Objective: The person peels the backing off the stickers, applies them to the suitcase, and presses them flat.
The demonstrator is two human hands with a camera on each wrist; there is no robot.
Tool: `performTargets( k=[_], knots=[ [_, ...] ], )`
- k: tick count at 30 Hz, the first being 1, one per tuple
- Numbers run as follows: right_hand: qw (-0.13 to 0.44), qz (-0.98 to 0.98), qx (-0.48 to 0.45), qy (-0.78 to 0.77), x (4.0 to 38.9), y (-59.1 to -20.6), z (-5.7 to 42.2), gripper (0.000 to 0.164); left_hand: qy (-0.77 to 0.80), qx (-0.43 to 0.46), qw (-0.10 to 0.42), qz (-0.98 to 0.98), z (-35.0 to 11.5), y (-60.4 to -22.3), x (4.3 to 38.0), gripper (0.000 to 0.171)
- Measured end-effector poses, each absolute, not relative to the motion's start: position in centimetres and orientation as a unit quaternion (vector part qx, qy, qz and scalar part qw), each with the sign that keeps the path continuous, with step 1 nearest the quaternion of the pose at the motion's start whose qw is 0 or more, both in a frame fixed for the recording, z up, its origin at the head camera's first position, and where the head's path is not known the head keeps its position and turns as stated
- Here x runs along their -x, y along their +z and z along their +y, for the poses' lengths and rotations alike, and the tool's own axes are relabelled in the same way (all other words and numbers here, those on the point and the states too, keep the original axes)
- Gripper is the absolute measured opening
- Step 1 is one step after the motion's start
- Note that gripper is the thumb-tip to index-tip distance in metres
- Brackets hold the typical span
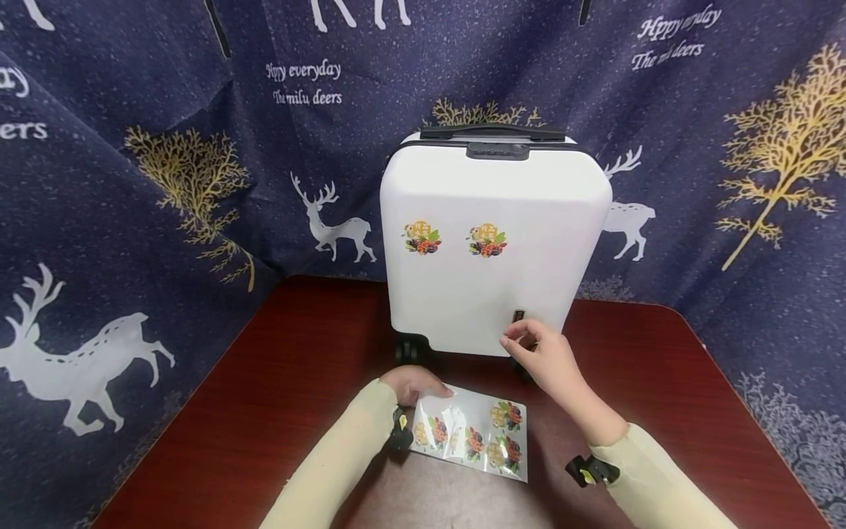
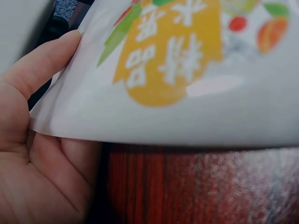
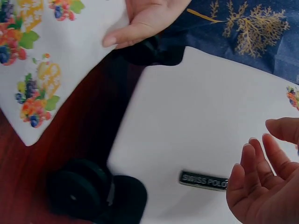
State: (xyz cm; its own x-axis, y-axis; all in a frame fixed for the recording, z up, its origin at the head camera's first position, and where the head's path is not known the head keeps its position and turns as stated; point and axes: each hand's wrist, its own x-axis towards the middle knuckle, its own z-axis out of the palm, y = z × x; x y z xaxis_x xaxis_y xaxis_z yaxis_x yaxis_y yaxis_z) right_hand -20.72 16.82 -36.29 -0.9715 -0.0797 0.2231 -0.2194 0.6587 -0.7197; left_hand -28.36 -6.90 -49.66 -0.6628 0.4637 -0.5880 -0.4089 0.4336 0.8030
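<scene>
A white suitcase (image 1: pixel 456 294) stands upright, with two fruit stickers (image 1: pixel 423 239) side by side on its upper front. My left hand (image 1: pixel 411 382) grips the far left corner of a glossy sticker sheet (image 1: pixel 472 404), thumb on top and the other fingers beneath, as the left wrist view shows. Several fruit stickers with yellow labels (image 2: pixel 163 70) are on that sheet. My right hand (image 1: pixel 545 356) hovers in front of the suitcase's lower right, close to its SWISS POLO badge (image 3: pixel 201 180). Its fingers (image 3: pixel 250 165) bend loosely, thumb apart, and hold nothing visible.
Black wheels (image 3: pixel 77 189) support the suitcase on a dark red wooden table (image 1: pixel 317 330). A black carry handle (image 1: pixel 492 132) tops it. Behind hangs a navy cloth (image 1: pixel 277 147) printed with white deer and golden trees.
</scene>
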Motion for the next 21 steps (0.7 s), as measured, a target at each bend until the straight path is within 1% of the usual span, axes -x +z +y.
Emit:
performTargets(
  k=[5, 12, 21],
  knots=[
    [0.084, -0.905, -0.092, 0.406, 20.7, -37.6, 17.0, 0.016, 0.535, -0.017, 0.410, 0.739, -6.9, -49.6, 28.4, 0.028],
    [0.053, -0.906, -0.091, 0.410, 20.4, -38.7, 17.2, 0.014, 0.533, -0.020, 0.408, 0.741, -7.0, -49.4, 28.3, 0.028],
    [0.039, -0.912, -0.080, 0.401, 20.2, -40.3, 17.5, 0.012, 0.538, -0.019, 0.410, 0.736, -7.0, -49.6, 28.4, 0.027]
  ],
)
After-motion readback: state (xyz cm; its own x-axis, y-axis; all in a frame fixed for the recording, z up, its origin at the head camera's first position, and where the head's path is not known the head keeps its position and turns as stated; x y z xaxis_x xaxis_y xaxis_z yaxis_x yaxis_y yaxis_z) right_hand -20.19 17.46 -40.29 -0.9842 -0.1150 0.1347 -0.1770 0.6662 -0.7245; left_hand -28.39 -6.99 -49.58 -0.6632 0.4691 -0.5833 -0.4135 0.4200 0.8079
